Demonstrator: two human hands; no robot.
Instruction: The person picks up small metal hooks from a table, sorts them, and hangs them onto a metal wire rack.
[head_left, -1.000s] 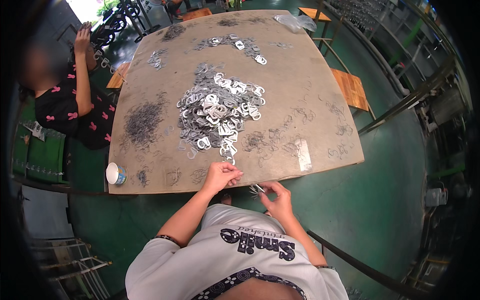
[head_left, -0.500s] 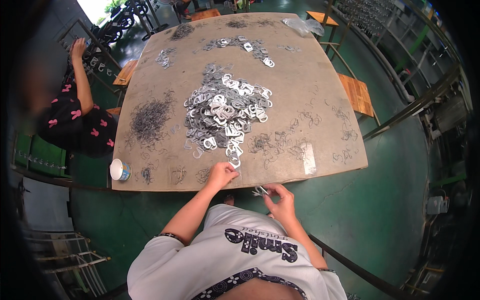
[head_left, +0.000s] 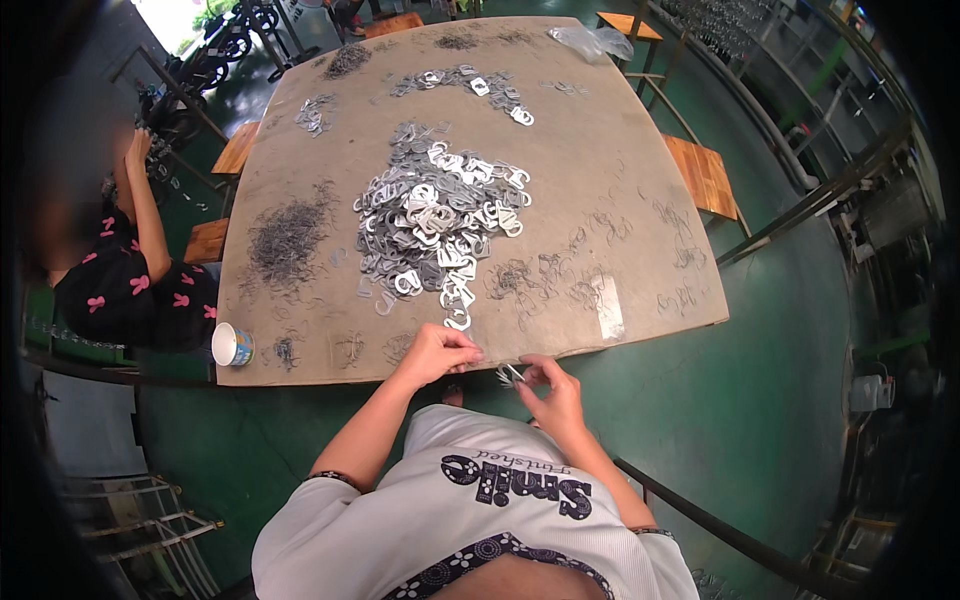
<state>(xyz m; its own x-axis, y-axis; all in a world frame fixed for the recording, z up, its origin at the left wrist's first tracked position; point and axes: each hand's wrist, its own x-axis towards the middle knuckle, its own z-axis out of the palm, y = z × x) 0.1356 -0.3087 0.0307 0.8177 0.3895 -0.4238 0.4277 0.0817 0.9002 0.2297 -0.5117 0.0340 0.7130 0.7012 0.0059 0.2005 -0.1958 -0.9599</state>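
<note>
At the table's near edge, my left hand [head_left: 440,354] is closed in a pinch, its fingertips pointing right. Whatever lies between those fingertips is too small to make out. Just beyond that hand, a pile of grey and white loop-shaped metal pieces [head_left: 435,215] trails toward me. My right hand [head_left: 556,398] is off the table's edge, thumb and fingers closed on a few small grey metal pieces [head_left: 510,376]. A narrow gap separates the two hands.
Thin wire pieces [head_left: 285,245] lie in heaps across the brown table [head_left: 590,130]. A paper cup [head_left: 232,345] stands at the near left corner. Another person's arm [head_left: 150,220] is at the left. Wooden stools [head_left: 703,175] flank the table, and a plastic bag [head_left: 590,43] lies far right.
My left hand has drawn away from the pile's near end, toward my right hand. The other person's raised hand has lowered. The whole view has shifted slightly.
</note>
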